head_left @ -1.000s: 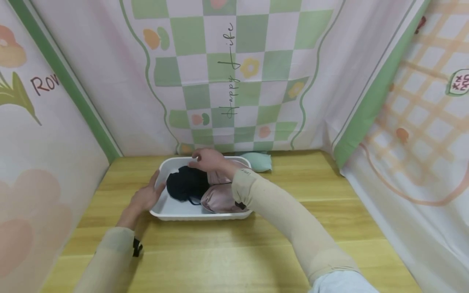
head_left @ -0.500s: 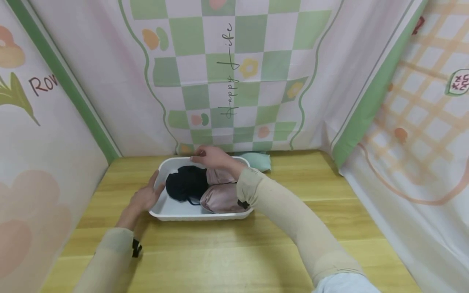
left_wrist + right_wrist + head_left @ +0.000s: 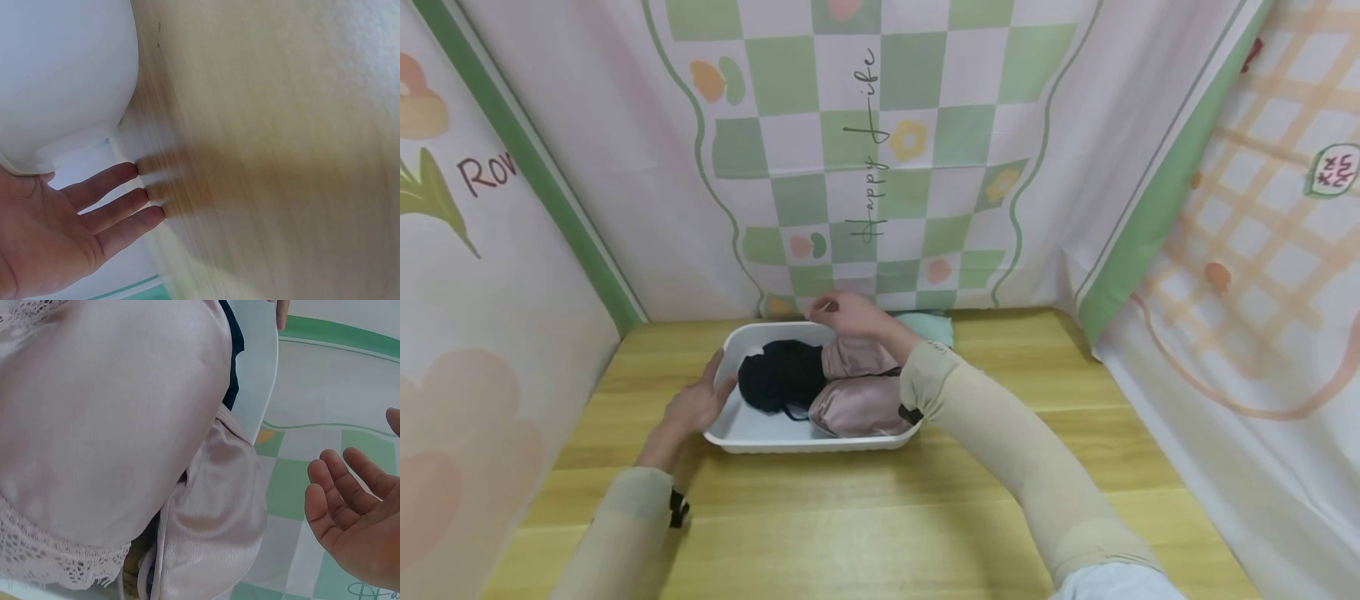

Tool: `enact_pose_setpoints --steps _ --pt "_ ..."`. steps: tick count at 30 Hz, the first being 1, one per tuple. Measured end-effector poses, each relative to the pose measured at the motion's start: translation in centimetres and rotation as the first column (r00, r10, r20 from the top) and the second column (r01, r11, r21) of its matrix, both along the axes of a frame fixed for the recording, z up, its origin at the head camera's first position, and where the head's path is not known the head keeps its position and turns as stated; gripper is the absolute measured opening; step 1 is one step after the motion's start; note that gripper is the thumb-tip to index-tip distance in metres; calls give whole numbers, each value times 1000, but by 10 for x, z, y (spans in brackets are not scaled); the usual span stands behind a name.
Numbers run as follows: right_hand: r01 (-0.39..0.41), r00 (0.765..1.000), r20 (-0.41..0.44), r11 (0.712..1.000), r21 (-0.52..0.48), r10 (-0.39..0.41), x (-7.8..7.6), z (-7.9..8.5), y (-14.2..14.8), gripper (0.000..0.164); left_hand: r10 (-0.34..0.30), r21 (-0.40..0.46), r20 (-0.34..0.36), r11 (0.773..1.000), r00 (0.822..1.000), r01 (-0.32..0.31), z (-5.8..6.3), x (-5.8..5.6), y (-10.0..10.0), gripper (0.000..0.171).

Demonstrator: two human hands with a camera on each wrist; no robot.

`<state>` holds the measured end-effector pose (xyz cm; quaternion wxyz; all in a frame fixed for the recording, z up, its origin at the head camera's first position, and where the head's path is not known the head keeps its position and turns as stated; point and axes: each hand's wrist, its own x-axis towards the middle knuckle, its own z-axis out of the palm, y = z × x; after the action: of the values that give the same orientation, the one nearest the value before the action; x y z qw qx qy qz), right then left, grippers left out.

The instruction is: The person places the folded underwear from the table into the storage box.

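Observation:
A white tray (image 3: 811, 446) holds a pale pink satin bra (image 3: 861, 407) on its right side and a dark folded garment (image 3: 781, 377) to the left of it. Lace trim edges the bra cup (image 3: 112, 425) in the right wrist view. My left hand (image 3: 695, 408) rests against the tray's left end, thumb over the rim; its straight fingers (image 3: 125, 190) touch the tabletop in the left wrist view. Above the tray's far rim is my right hand (image 3: 859, 317), fingers loosely bent and holding nothing, just beyond the bra.
Behind the tray's far right corner lies a light teal bundle (image 3: 931, 328), partly hidden by the right hand and forearm. The wooden table (image 3: 820, 525) ends at a checked fabric backdrop (image 3: 910, 75), and printed curtains hang on both sides.
My right hand has moved to the right and slightly away from me, uncovering more of the pink bra. The left hand, tray and garments stay in place.

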<state>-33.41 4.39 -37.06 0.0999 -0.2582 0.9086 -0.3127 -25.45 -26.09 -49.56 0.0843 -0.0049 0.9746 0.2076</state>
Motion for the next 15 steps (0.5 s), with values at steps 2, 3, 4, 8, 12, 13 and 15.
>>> enact_pose_setpoints --steps 2,3,4,8,12,13,15 --pt "3 1000 -2 1000 -4 -3 -1 0 3 49 -2 -1 0 1000 1000 2 1 0 0 76" --pt "4 1000 -5 1000 -6 -4 -1 0 4 49 -2 -2 2 1000 1000 2 1 0 1 76" --pt "5 1000 -6 1000 -7 -5 -1 0 5 50 -4 -4 5 1000 1000 4 1 1 1 76" --pt "17 1000 -4 1000 -10 -17 -1 2 9 48 -2 -5 8 1000 1000 2 2 1 1 76" --pt "35 999 -9 999 -13 -35 0 7 13 47 -4 -4 10 1000 1000 4 3 2 2 76" --pt "36 999 -14 999 -14 -36 1 8 14 47 -4 -5 10 1000 1000 4 3 2 1 76" --pt "37 999 -23 999 -23 -38 2 10 16 45 -5 -5 11 1000 1000 5 3 2 1 76"
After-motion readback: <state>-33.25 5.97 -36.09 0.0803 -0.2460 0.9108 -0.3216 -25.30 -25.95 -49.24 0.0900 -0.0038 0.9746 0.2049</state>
